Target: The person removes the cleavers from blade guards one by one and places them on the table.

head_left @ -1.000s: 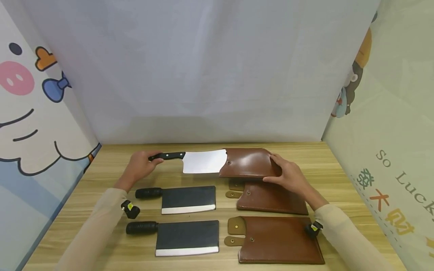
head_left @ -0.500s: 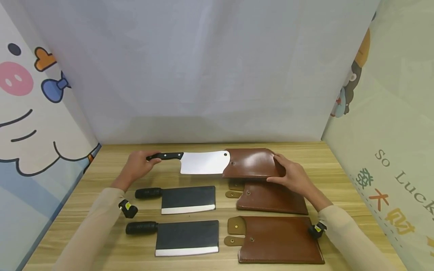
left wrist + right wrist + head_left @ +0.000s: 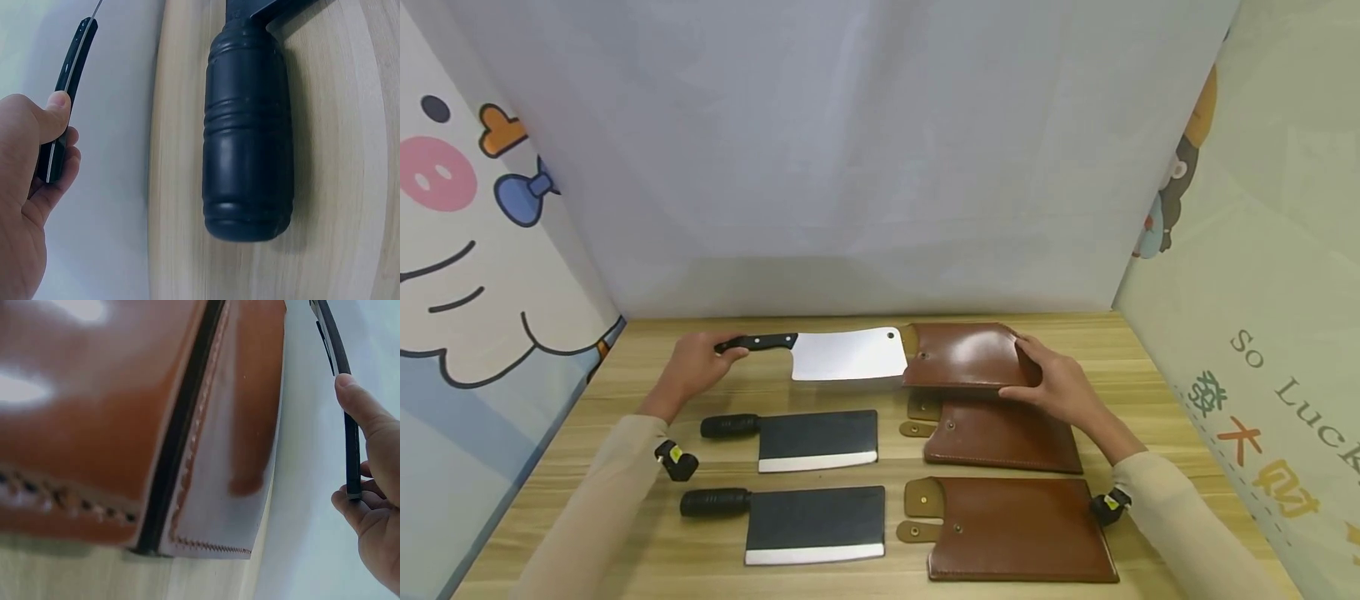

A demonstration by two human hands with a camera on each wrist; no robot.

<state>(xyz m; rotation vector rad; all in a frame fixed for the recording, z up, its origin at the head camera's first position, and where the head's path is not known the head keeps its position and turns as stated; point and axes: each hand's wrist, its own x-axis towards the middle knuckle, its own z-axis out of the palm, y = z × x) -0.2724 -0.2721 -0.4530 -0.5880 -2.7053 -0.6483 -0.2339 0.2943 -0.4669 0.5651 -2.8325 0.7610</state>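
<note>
In the head view my left hand pinches the black riveted handle of a silver cleaver, held level at the back of the table. Its blade points right, and the hole near its far corner shows. At that end the blade meets the mouth of a brown leather knife sheath. My right hand grips the sheath's closed right end between thumb and fingers. The left wrist view shows the thumb pressed on the cleaver's handle. In the right wrist view the held sheath appears edge-on.
Two dark cleavers, one farther and one nearer, lie on the wooden table with black handles left. Right of them lie two more brown sheaths, one behind and one in front. A pale curtain stands behind.
The silver cleaver has slid left and the held sheath right, so more blade shows, including the corner hole. Both hands keep their grips. The things lying on the table stay put.
</note>
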